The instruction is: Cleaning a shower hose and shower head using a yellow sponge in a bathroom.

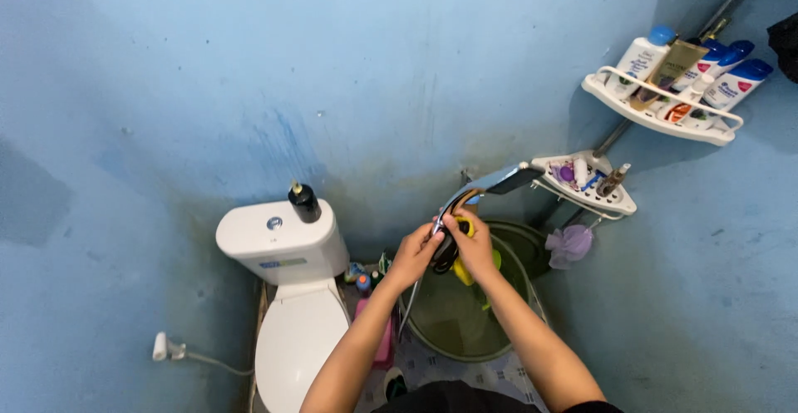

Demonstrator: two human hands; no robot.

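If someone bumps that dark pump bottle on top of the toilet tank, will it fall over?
Probably, yes. The dark pump bottle stands upright, taller than it is wide, so a knock could tip it. The white toilet tank lid looks smooth, so it might also slide. Being round, it would likely roll once down.

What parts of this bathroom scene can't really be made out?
- Head view: the dark and yellow thing is mostly covered by the left hand and right hand.
- The green bucket: near rim hidden behind the forearms.
- The small items beside the toilet: too small to identify.
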